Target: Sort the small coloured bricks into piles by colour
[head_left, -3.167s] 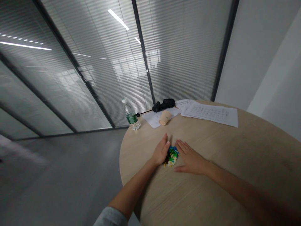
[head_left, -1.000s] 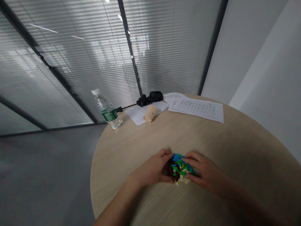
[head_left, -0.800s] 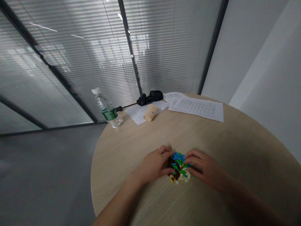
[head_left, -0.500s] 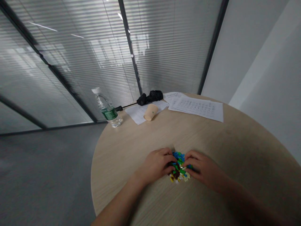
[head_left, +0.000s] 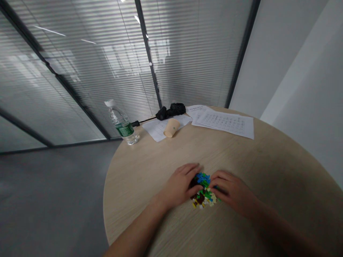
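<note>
A small heap of tiny toy building bricks (head_left: pixel 205 195) in blue, green, dark brown, yellow, cream and white lies on the round wooden table (head_left: pixel 139 171). Around the heap's left side curves my left hand (head_left: pixel 182 185), its thumb over the bricks and its fingers reaching along the far edge, thumb and fingers apart. From the right, my right hand (head_left: pixel 230 191) rests against the heap with bent fingers, thumb tip close to the index tip. Whatever sits between those tips is too small to make out. Both hands cover part of the bricks.
Toward the far left edge stands a water bottle (head_left: pixel 123 125) with a green label. A paper cup (head_left: pixel 172 127) lies tipped over on a paper sheet (head_left: pixel 155 130), beside a crumpled black thing (head_left: pixel 171 110). Printed sheets (head_left: pixel 225 123) lie at the back right.
My left fingers have lifted and spread toward the heap's far edge, uncovering more blue bricks. The right thumb has come closer to the index finger.
</note>
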Motion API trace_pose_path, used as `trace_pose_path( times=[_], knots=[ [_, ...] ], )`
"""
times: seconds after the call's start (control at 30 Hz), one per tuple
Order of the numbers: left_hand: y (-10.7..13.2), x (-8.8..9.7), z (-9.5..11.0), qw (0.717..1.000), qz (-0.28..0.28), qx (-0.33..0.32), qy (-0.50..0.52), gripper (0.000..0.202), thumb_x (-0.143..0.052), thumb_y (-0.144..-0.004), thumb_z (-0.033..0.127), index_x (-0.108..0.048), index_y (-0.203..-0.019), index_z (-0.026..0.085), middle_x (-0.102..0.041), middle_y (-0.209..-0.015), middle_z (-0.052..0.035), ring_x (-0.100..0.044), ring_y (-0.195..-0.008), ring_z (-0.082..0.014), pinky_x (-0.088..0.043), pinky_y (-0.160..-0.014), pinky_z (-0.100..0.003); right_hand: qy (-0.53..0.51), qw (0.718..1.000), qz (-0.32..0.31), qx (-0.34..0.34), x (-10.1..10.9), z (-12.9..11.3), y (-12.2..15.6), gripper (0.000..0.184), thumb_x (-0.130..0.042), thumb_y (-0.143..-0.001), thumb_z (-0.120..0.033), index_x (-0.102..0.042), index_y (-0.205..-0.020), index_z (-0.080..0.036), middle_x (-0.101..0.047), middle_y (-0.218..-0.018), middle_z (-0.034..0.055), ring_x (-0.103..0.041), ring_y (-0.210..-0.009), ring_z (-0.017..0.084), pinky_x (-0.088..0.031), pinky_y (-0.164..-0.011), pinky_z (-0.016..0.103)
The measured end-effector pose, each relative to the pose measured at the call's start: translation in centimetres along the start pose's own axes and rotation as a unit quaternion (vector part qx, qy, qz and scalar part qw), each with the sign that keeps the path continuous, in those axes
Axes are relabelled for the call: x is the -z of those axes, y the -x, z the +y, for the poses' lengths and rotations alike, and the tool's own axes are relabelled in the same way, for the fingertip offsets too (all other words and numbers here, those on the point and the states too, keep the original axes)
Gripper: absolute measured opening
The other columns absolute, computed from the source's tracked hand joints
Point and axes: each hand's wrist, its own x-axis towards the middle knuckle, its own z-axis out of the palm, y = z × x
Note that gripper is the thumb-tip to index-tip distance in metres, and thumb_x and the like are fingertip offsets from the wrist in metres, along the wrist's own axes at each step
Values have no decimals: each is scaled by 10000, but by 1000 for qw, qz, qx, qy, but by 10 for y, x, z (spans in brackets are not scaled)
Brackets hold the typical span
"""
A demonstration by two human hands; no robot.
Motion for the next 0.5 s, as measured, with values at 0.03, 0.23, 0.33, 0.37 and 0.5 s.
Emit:
trace_pose_path(
  times=[0.03,0.23,0.33,0.37,0.5],
  knots=[
    [-1,-5,-1,1000,4,-4,10,531,-512,-875,381,-376,-1349,184,-412,-1398,-120,-362,-1285,-240,-295,-1076,-432,-5,1000,2,-4,0,0,0,110,-513,-872,-196,-615,-829,-196,-635,-866,63,-589,-827,186,-479,-746,312],
    [-6,-20,-1,998,20,-10,51,470,-459,-896,334,-397,-1322,146,-507,-1309,-125,-440,-1219,-222,-292,-1079,-422,-19,999,-4,-33,1,0,-1,113,-492,-873,-209,-588,-813,-204,-640,-820,47,-586,-765,179,-462,-684,286],
    [-6,-18,1,997,21,-16,78,433,-456,-887,284,-426,-1296,145,-550,-1251,-111,-492,-1155,-205,-378,-1016,-363,-12,999,-12,-41,1,-2,-1,113,-498,-873,-216,-588,-806,-202,-641,-811,41,-582,-765,180,-448,-685,284],
    [-6,-17,2,996,21,-17,86,424,-461,-880,271,-438,-1285,146,-556,-1242,-108,-501,-1144,-203,-388,-1004,-353,-11,999,-13,-42,2,-3,-2,112,-500,-874,-216,-586,-803,-200,-641,-809,41,-581,-764,180,-445,-683,284],
    [-6,-13,5,994,16,-17,109,384,-476,-863,244,-483,-1238,160,-577,-1209,-98,-527,-1108,-200,-405,-984,-348,-15,999,7,-49,2,-4,-2,101,-507,-865,-214,-574,-792,-193,-632,-786,40,-581,-748,176,-448,-664,276]
  ],
)
